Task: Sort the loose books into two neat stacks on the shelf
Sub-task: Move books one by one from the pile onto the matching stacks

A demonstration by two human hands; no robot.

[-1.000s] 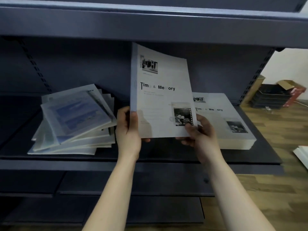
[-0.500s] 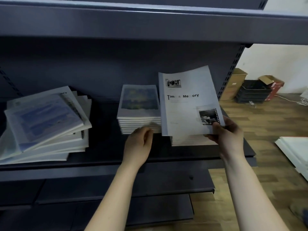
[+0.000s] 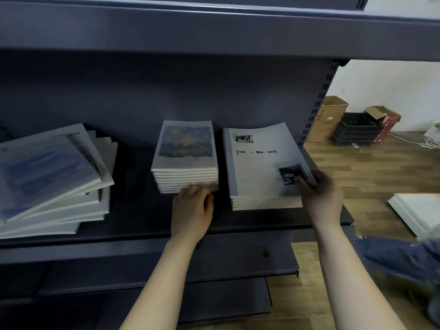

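A white "Time & Memory" book (image 3: 259, 163) lies on top of the right stack (image 3: 264, 202) on the dark shelf (image 3: 142, 225). My right hand (image 3: 319, 194) grips its near right corner, thumb on the cover. To its left stands a neat stack of smaller books with a blue and yellow cover (image 3: 185, 160). My left hand (image 3: 192, 206) rests with curled fingers against the front of that stack, holding nothing. At the far left sits a messy pile of loose books (image 3: 52, 182), fanned and tilted.
The upper shelf board (image 3: 214, 27) overhangs the work area. A lower shelf (image 3: 166, 260) juts out below. On the wooden floor to the right are cardboard boxes (image 3: 331, 120), a black crate (image 3: 357, 132) and white boards (image 3: 419, 213).
The "Time & Memory" book went from upright in both hands to flat on the right stack. My left hand let go and moved to the front of the smaller stack. The view shifted right.
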